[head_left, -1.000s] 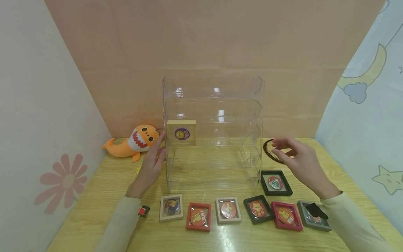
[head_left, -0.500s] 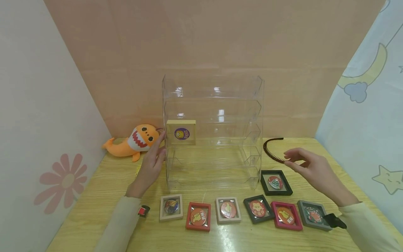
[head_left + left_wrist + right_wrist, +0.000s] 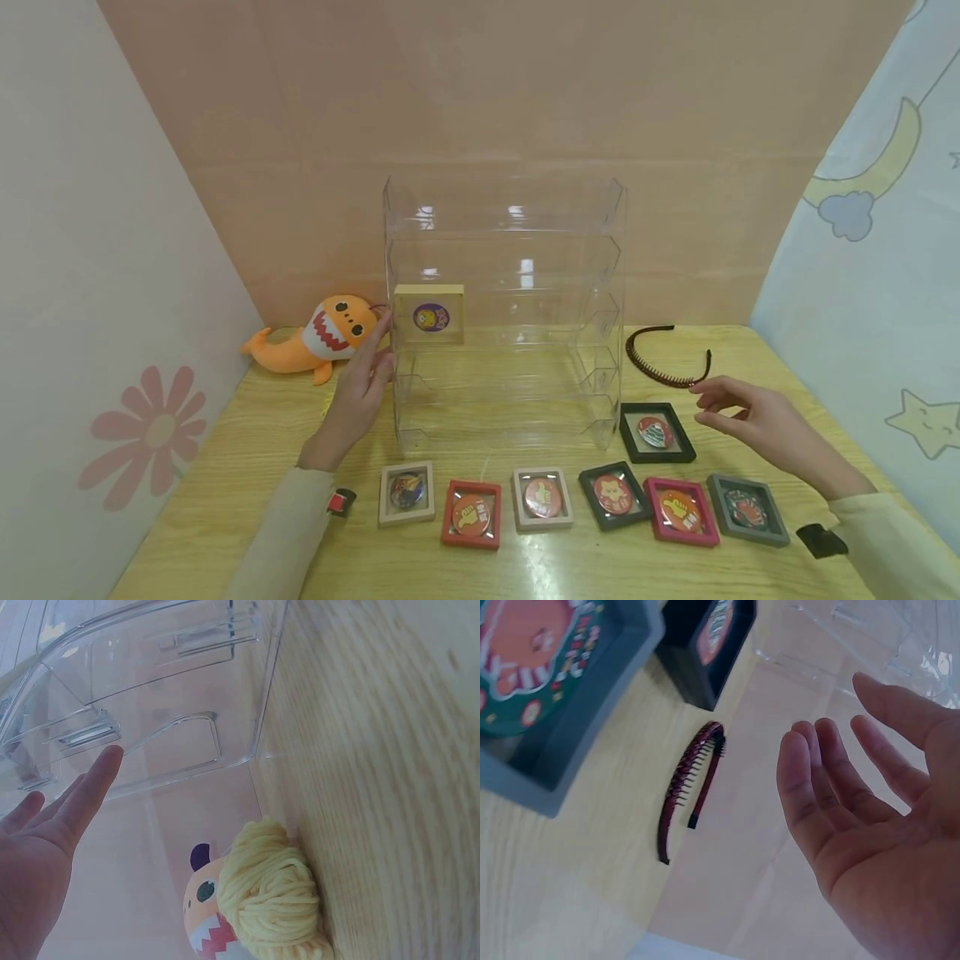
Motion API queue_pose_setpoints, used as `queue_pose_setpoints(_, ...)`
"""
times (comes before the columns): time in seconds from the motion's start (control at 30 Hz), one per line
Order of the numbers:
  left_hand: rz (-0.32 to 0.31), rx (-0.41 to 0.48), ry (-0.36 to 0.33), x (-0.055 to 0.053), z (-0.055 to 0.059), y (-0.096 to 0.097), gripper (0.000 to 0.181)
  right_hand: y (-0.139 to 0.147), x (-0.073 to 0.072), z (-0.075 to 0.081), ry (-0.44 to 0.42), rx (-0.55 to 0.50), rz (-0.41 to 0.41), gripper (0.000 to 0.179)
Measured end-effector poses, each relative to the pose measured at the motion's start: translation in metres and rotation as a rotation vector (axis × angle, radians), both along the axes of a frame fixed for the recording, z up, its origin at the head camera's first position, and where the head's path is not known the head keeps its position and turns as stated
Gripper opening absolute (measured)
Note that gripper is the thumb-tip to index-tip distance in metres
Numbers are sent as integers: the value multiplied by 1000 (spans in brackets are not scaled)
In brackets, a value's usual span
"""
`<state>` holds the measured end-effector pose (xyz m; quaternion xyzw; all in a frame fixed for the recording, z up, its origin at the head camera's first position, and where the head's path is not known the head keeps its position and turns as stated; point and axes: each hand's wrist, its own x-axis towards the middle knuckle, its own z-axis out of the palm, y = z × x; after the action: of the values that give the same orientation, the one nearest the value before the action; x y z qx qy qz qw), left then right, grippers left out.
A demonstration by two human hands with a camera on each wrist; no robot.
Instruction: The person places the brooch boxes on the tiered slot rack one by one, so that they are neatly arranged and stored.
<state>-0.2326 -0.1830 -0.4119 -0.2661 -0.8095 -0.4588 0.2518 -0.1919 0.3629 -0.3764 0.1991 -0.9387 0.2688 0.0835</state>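
In the head view a clear plastic tiered rack (image 3: 506,223) stands upright on the table. A pale yellow framed box (image 3: 452,327) with a purple badge sits at the left of a middle tier. My left hand (image 3: 354,402) rests against the rack's left side with its fingers extended. My right hand (image 3: 761,423) hovers at the right, fingers loosely bent and holding nothing. Nearest to it are a dark toothed headband (image 3: 660,377) and a black display frame (image 3: 628,429) with a tree badge. The right wrist view shows the right palm (image 3: 889,859) with nothing in it.
Several framed badges lie in a row at the front, from a cream frame (image 3: 386,492) to a grey frame (image 3: 772,533). An orange shark plush (image 3: 288,354) lies left of the rack. A yellow yarn ball (image 3: 270,896) sits near it. Wall sheets enclose the table.
My right hand has moved right and slightly toward me, away from the headband, whose whole curve now shows. The left hand has stayed at the rack's side.
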Motion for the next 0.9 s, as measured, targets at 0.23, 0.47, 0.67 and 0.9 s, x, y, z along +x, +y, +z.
queue_pose_setpoints(0.23, 2, 0, 0, 0, -1, -1, 64, 14, -3, -12, -114, 22, 11, 38)
queue_pose_setpoints(0.47, -1, -1, 4, -1, 0, 0, 64, 25, -7, -23, -203, 41, 47, 48)
queue_pose_setpoints(0.67, -5, 0, 1, -1, 0, -1, 63, 33, -14, -34, -276, 51, 133, 59)
queue_pose_setpoints(0.9, -10, -4, 7, -1, -1, -1, 63, 34, -21, -41, -331, 44, 219, 71)
